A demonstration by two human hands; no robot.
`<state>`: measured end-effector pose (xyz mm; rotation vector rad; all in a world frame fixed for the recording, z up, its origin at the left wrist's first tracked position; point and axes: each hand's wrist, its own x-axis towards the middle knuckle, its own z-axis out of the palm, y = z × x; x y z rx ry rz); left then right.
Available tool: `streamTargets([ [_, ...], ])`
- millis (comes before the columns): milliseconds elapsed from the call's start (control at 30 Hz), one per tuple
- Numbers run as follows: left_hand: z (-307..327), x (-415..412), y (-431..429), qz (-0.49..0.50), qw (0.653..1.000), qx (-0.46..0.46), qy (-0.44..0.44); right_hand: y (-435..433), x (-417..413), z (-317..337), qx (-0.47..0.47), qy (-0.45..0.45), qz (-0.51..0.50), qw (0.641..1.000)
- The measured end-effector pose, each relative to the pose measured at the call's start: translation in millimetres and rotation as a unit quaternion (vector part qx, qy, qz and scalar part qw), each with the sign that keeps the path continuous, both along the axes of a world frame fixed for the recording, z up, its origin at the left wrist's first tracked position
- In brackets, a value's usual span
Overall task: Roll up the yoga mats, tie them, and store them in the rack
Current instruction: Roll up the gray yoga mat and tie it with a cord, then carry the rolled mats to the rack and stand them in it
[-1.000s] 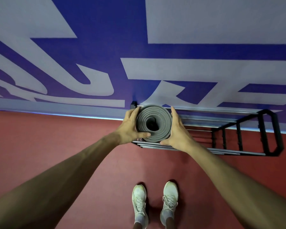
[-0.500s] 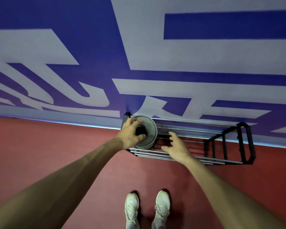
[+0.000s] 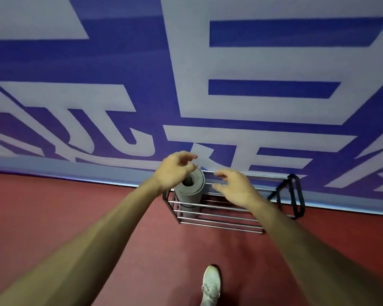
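A grey rolled yoga mat (image 3: 191, 188) stands on end in the left end of a black and silver metal rack (image 3: 219, 214) against the wall. My left hand (image 3: 174, 171) hovers just above and to the left of the roll's top, fingers apart, holding nothing. My right hand (image 3: 234, 186) floats to the right of the roll over the rack's bars, fingers spread and empty. The lower part of the mat is hidden behind the rack's front bars.
A blue wall with large white lettering (image 3: 230, 96) rises right behind the rack. The floor (image 3: 75, 206) is red. One white shoe (image 3: 211, 286) shows at the bottom. The rack's right end has black upright loops (image 3: 295, 195).
Both hands let go of the mat, which now stands in the rack's left end. The hands lifted up and away, and the view tilted upward and back.
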<state>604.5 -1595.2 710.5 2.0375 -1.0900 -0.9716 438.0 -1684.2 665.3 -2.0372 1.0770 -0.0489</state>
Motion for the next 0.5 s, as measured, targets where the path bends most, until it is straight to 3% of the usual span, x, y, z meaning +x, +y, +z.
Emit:
streamTargets([
  [300, 59.1, -14.1, 191.7, -0.016, 0.998, -0.056, 0.011, 168.4, -29.6, 82.0, -0.102, -0.013, 0.016, 0.995],
  [500, 103.3, -39.5, 322.1, 0.001, 0.998, -0.06, 0.026, 293.9, -52.1, 143.5, -0.139, 0.026, 0.057, 0.988],
])
